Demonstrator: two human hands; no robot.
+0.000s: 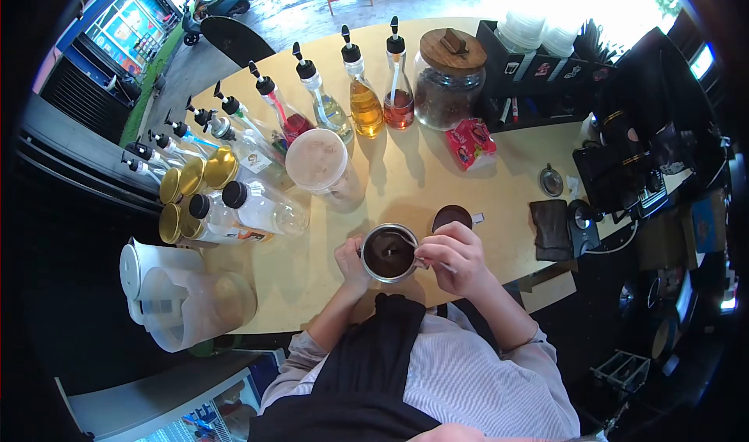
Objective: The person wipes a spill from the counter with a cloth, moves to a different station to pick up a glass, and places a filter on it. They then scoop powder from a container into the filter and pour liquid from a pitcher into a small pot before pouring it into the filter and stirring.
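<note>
A metal cup stands near the table's front edge, with dark brown liquid inside. My left hand is closed at the cup's left side, steadying it; part of those fingers is hidden behind the rim. Pinched in my right hand is a thin spoon, whose far end reaches over the right rim into the liquid. Just behind my right hand lies a round dark lid or dish, partly covered by the fingers.
Several pump-top syrup bottles line the back and left. A lidded tub, clear bottles, and a pitcher stand left. Behind are a wooden-lidded jar and a red tissue pack; a dark cloth lies right.
</note>
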